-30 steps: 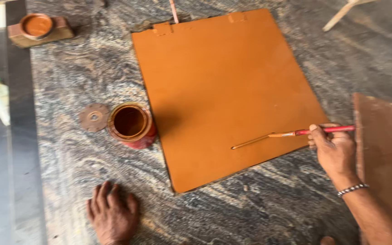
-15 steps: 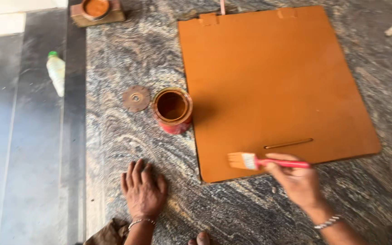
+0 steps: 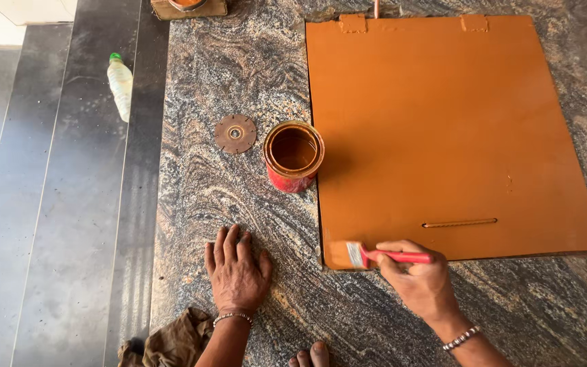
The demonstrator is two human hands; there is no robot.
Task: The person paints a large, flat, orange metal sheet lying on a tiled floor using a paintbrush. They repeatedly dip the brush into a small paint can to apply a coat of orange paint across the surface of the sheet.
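While the left hand point(image 3: 237, 272) lies flat, fingers spread, right-hand point(image 3: 419, 282) fingers grip a red-handled brush point(image 3: 382, 255) beside the red tin point(image 3: 293, 158).

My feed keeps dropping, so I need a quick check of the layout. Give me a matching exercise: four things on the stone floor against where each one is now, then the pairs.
Things:
1. paintbrush
2. open paint can
3. round lid
4. plastic bottle

Places:
A. lying on the dark step at far left
B. flat on the stone, left of the can
C. at the orange board's near-left corner, in the right hand
D. standing against the board's left edge

Pairs: 1-C, 2-D, 3-B, 4-A
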